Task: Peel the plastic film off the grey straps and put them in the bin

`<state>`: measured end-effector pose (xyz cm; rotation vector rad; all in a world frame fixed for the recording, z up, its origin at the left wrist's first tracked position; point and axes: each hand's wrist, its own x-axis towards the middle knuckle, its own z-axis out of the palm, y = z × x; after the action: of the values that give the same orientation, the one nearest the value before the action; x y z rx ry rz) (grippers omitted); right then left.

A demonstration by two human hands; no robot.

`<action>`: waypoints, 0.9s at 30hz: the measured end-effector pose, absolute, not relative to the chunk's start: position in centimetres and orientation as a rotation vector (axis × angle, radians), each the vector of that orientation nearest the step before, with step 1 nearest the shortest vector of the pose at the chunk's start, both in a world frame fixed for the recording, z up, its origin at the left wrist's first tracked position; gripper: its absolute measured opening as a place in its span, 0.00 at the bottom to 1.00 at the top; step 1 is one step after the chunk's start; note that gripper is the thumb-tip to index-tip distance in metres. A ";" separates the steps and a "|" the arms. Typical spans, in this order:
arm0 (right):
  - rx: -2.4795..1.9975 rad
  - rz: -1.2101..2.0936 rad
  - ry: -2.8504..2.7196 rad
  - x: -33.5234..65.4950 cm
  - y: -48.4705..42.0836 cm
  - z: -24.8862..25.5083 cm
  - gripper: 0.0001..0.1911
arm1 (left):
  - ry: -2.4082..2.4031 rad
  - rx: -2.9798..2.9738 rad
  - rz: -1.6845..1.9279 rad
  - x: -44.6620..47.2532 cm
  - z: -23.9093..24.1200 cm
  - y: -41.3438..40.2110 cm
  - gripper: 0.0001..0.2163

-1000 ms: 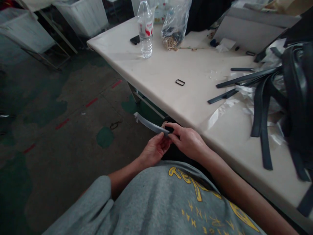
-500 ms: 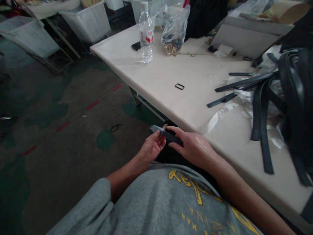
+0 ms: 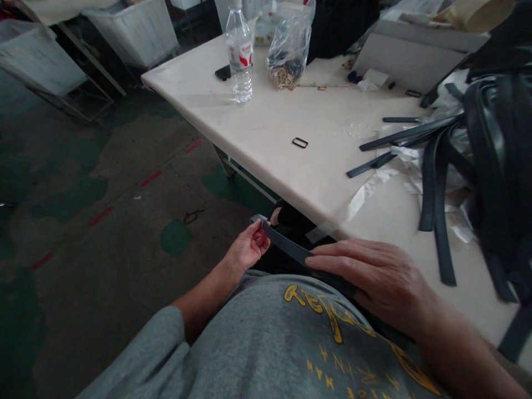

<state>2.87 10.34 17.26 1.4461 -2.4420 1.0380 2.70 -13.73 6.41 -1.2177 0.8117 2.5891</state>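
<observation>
My left hand (image 3: 246, 249) pinches the near end of a dark strap (image 3: 286, 247) just below the table edge, in front of my grey shirt. My right hand (image 3: 374, 277) lies further along the same strap, its fingers stretched flat over it and pressing it against my body. The strap runs taut between both hands. A small black rectangular buckle ring (image 3: 300, 143) lies alone on the cream table (image 3: 266, 122), beyond my hands.
A pile of dark straps (image 3: 469, 160) and white paper scraps covers the table's right side. A water bottle (image 3: 240, 52), a phone (image 3: 223, 72) and a clear bag of metal rings (image 3: 288, 55) stand at the far corner. White bins (image 3: 137, 27) stand across the stained floor.
My right hand has slid back along the strap toward my body, so more strap now shows between the hands. The left hand still grips the strap's end. The white tip seen earlier is gone.
</observation>
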 end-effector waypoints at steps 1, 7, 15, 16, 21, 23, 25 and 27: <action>1.456 1.018 -2.453 2.5 9.9 16.8 0.17 | 0.809 -1.198 2.582 2.8 6.5 -13.7 0.03; 1.440 0.743 -2.658 0.0 6.4 13.3 0.13 | 0.865 -1.146 2.530 3.2 7.2 -13.4 0.06; 1.486 1.084 -2.483 -1.7 3.5 11.0 0.11 | 0.817 -0.775 2.581 4.7 8.6 -12.5 0.08; 1.494 1.134 -2.478 -1.6 3.5 11.0 0.11 | 0.771 -0.720 2.603 4.7 8.8 -12.5 0.10; 1.378 1.482 -2.432 0.0 5.9 13.0 0.09 | 0.598 -0.948 2.696 2.1 7.4 -14.6 0.18; 1.355 1.660 -2.417 1.1 7.8 14.0 0.09 | 0.639 -1.266 2.763 0.2 6.1 -17.0 0.17; 1.342 1.788 -2.415 2.4 9.9 14.4 0.09 | 0.705 -1.463 2.824 -1.6 5.2 -20.1 0.16; 1.309 1.900 -2.419 3.5 11.8 14.0 0.09 | 0.795 -1.515 2.910 -3.0 5.1 -23.3 0.17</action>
<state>3.51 11.79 13.98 1.3094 -2.4191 1.9003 -2.99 -23.29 5.10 -1.5154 0.7952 2.9105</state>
